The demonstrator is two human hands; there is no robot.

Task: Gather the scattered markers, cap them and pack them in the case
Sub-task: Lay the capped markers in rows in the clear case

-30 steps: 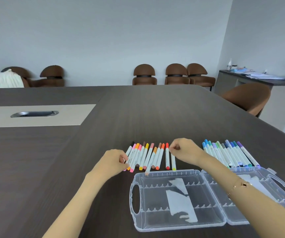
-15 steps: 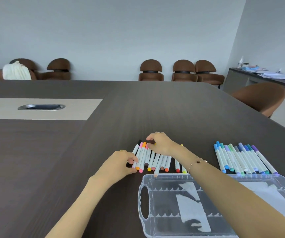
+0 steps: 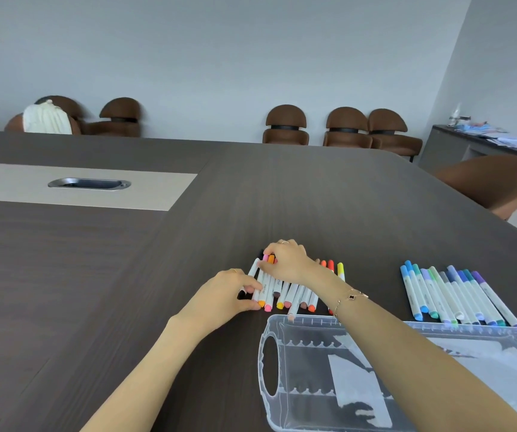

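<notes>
Dark wood-grain table [image 3: 282, 198], matte, bearing at lower centre of the frame a row of slim white-barrelled warm-coloured markers [image 3: 294, 294] with rounded caps. Left hand [image 3: 226, 294] curled at the row's near-left end, fingertips pinching barrels; right hand [image 3: 288, 260] arched over the far ends, fingers bunched on the pink and orange caps. Cool-coloured markers [image 3: 450, 294] fanned at right; clear ribbed plastic case [image 3: 307, 385] open flat along the bottom edge, touching a marker tip.

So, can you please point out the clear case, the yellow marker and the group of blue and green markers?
clear case [image 3: 265, 363]: head view, on its left handle edge.
yellow marker [image 3: 340, 269]: head view, on its yellow far cap.
blue and green markers [image 3: 447, 294]: head view, on a white barrel mid-group.
</notes>
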